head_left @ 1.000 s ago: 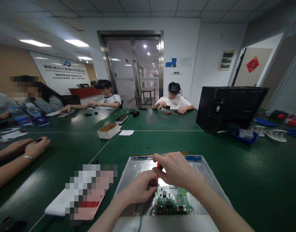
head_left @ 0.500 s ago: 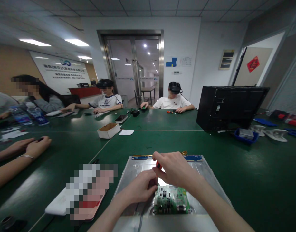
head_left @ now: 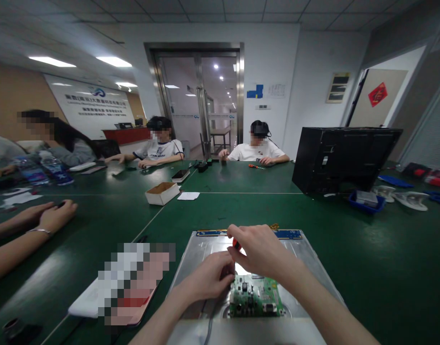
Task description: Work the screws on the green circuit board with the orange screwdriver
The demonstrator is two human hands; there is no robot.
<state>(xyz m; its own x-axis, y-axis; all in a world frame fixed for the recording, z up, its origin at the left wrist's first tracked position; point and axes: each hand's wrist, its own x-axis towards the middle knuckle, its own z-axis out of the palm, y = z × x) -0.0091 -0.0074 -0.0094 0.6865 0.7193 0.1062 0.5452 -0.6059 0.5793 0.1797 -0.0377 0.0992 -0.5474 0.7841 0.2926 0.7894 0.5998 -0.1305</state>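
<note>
A silver metal panel [head_left: 298,268] lies on the green table in front of me, with a blue strip board [head_left: 289,234] along its far edge. On its near part sits a green circuit board [head_left: 255,297]. My right hand [head_left: 265,249] is closed round a red and black screwdriver handle [head_left: 236,244] above the board's far left corner; the tool's tip is hidden. My left hand [head_left: 214,275] is curled at that same corner, fingers pressed together below the handle, and whatever they pinch is too small to make out. A grey cable [head_left: 210,321] runs beneath my left wrist.
Two blurred phone-like items, one white [head_left: 85,302] and one pink [head_left: 139,311], lie left of the panel. Beyond are an open white box [head_left: 162,194], a black monitor [head_left: 345,158] and a blue tray [head_left: 366,203]. Another person's hands [head_left: 56,220] rest at left.
My hands hold almost the same pose at the board's corner. Across the table, a person's hand has lifted away from a dark object on the tabletop.
</note>
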